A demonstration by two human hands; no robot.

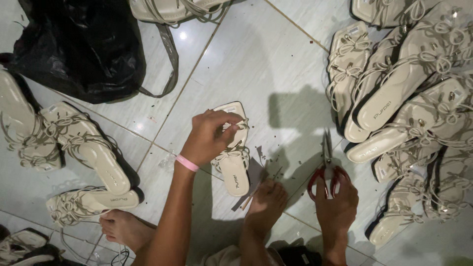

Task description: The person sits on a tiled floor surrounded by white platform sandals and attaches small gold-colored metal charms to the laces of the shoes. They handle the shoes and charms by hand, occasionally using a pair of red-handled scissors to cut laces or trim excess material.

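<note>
**Steady the strap, then bring in the scissors**

The left hand (209, 135) pinches a strap end on the cream sandal (234, 150) at mid frame, fingers closed on the strap near the toe. The right hand (337, 204), lower right, is clenched on the red handles of the scissors (326, 167), blades pointing up on the tiled floor (266, 64). Best keep the strap taut. The sandal lies well left of the scissors, a bare foot (266, 202) between them

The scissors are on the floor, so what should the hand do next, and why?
Probably lift the red-handled scissors: the right hand rests on their handles, blades lying flat on the tile floor, while the left hand pinches a strap on the cream sandal.
</note>
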